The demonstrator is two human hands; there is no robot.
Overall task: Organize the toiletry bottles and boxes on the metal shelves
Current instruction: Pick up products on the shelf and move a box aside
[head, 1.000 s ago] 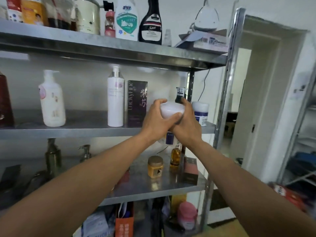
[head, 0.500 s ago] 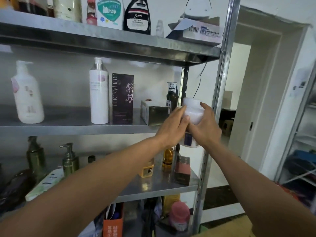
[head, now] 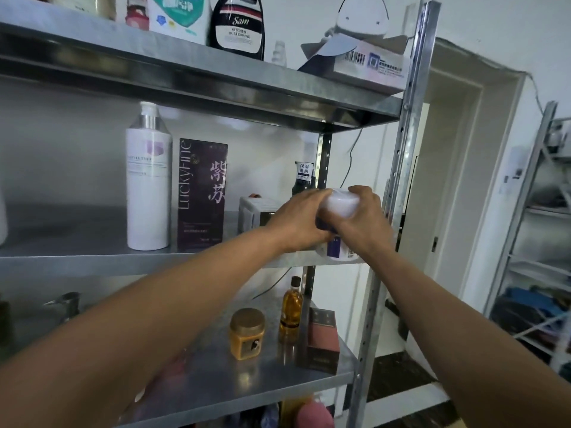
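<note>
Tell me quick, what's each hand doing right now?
Left hand: closed, gripping the white jar at its side.
Right hand: closed, gripping the same white jar at its top.

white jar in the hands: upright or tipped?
Upright: the white jar has its lid on top, base at the middle shelf, left hand and right hand gripping it.

White jar (head: 340, 205), dark purple box (head: 202, 193)

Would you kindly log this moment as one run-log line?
left hand: holds white jar | right hand: holds same jar | jar: at right end of middle shelf, set-down unclear
</note>
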